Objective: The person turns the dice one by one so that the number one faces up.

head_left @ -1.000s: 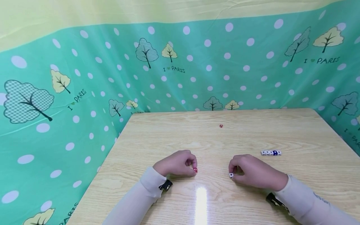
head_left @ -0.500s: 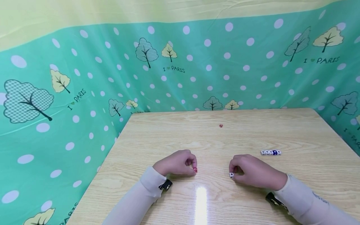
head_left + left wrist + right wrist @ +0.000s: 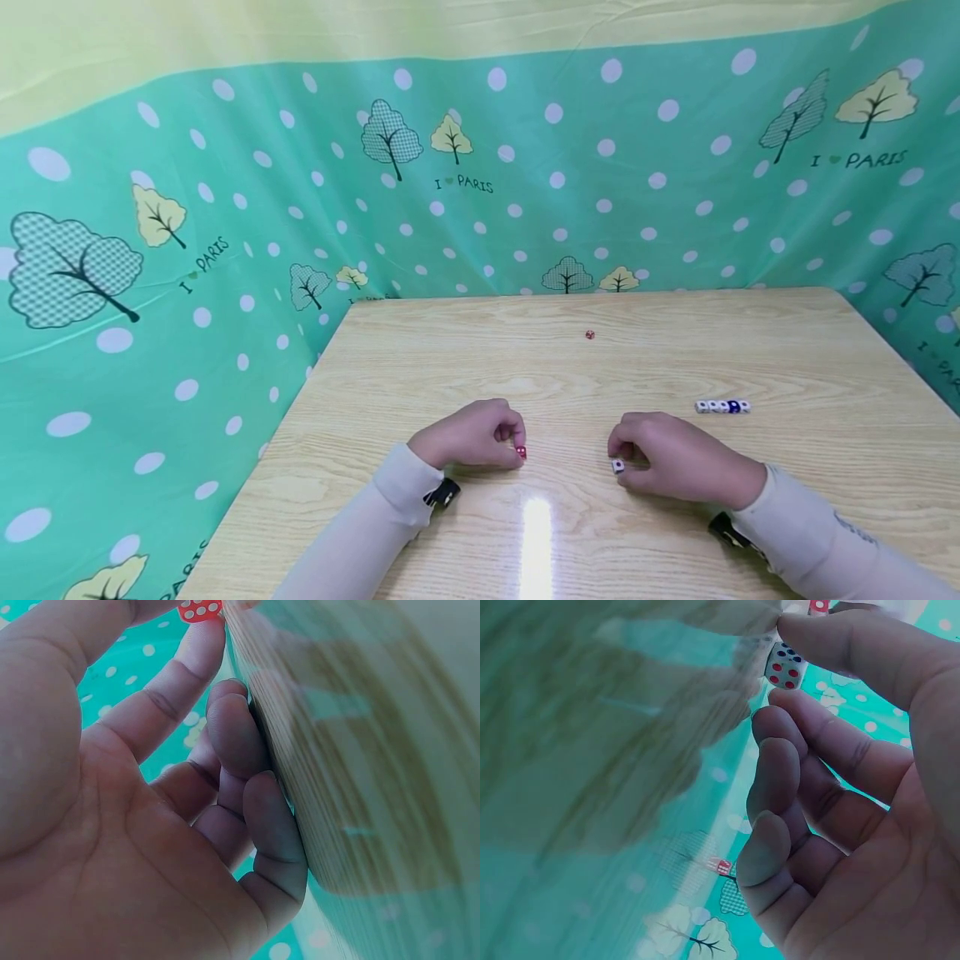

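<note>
My left hand (image 3: 480, 435) pinches a red die (image 3: 521, 452) with white pips between thumb and index finger, low over the table. In the left wrist view that red die (image 3: 200, 610) shows at the top edge, partly cut off. To the right, a white die (image 3: 618, 466) sits on the wood between the thumb and index finger of my right hand (image 3: 678, 457). Those fingers stand slightly spread about the white die (image 3: 784, 667), which shows red and dark pips in the right wrist view. The other fingers of both hands are loosely curled.
Behind my right hand lies a straight row of several dice (image 3: 712, 407), white except for one blue die (image 3: 734, 407). Another red die (image 3: 590, 335) is alone near the back of the wooden table (image 3: 450, 358). A green dotted curtain (image 3: 525, 200) surrounds the table.
The fingers of my right hand have spread a little from the white die, which stays in nearly the same spot. My left hand and its red die have not visibly moved.
</note>
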Demonstrator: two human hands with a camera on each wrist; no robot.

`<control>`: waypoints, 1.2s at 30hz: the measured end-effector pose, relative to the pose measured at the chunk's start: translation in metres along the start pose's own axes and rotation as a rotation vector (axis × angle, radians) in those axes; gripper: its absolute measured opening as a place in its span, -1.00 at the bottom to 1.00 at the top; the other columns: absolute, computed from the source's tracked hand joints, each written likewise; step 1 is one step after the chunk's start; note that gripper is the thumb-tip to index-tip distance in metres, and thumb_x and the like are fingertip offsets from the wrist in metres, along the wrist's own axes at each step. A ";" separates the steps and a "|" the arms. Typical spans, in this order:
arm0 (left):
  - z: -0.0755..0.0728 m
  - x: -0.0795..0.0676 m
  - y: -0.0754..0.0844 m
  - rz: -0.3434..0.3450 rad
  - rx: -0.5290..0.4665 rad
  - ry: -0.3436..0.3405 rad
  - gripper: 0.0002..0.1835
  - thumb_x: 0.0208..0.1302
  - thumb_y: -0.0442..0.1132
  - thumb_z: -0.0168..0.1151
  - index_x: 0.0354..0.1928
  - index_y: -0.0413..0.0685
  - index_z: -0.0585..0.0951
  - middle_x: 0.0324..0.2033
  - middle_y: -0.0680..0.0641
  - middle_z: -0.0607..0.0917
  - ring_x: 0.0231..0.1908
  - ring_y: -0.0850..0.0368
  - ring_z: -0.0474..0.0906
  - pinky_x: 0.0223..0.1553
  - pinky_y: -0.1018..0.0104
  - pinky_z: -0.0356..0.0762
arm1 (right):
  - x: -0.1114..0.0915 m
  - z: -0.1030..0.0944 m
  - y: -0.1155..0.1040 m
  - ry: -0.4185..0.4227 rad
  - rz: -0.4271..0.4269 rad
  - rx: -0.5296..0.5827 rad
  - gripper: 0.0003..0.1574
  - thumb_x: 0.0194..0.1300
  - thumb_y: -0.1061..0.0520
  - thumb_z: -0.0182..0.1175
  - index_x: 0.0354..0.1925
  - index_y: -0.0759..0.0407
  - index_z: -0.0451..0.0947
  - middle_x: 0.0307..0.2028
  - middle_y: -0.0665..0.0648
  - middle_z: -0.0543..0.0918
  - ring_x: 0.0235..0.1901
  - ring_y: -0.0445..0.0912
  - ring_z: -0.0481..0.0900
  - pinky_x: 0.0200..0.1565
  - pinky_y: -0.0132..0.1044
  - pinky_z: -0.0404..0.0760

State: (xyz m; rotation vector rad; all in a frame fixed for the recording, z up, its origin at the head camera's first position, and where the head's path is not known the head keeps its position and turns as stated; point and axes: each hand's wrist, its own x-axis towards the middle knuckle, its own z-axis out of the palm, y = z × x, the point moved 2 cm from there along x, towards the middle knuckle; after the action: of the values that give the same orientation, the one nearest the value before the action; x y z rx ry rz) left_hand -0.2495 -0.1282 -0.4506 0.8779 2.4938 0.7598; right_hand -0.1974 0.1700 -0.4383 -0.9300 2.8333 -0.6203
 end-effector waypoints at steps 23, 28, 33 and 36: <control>-0.004 0.001 0.003 -0.002 0.016 0.004 -0.85 0.14 -0.12 0.50 -0.42 0.24 0.65 -0.31 -0.02 0.59 -0.32 0.25 0.44 -0.28 0.42 0.42 | -0.003 -0.027 0.010 0.082 0.027 -0.090 -0.80 0.20 0.07 0.49 -0.34 -0.27 0.68 -0.36 -0.30 0.55 -0.32 -0.35 0.54 -0.27 -0.37 0.60; -0.003 0.002 0.001 0.000 0.016 0.002 -0.84 0.13 -0.11 0.50 -0.42 0.25 0.65 -0.32 -0.01 0.58 -0.33 0.27 0.42 -0.28 0.43 0.42 | -0.007 -0.042 0.026 0.113 0.057 -0.123 -0.81 0.19 0.09 0.48 -0.33 -0.26 0.70 -0.33 -0.26 0.58 -0.28 -0.30 0.56 -0.24 -0.30 0.61; -0.001 0.001 0.000 -0.009 0.000 -0.003 -0.84 0.13 -0.11 0.51 -0.42 0.25 0.65 -0.32 0.00 0.58 -0.32 0.26 0.43 -0.28 0.42 0.42 | -0.015 -0.055 0.046 0.148 0.100 -0.133 -0.79 0.16 0.11 0.49 -0.33 -0.25 0.71 -0.34 -0.24 0.59 -0.30 -0.25 0.54 -0.27 -0.27 0.57; -0.002 0.000 0.001 -0.022 -0.008 -0.003 -0.84 0.14 -0.11 0.51 -0.41 0.25 0.65 -0.31 -0.01 0.58 -0.32 0.24 0.44 -0.28 0.41 0.42 | -0.022 -0.060 0.061 0.163 0.134 -0.128 -0.80 0.17 0.12 0.48 -0.33 -0.23 0.71 -0.34 -0.22 0.60 -0.31 -0.22 0.54 -0.29 -0.28 0.56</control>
State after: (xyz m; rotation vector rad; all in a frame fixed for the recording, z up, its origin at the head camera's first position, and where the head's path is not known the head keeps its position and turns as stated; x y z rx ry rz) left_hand -0.2499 -0.1278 -0.4485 0.8474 2.4919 0.7597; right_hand -0.2261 0.2484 -0.4096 -0.7299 3.0802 -0.5278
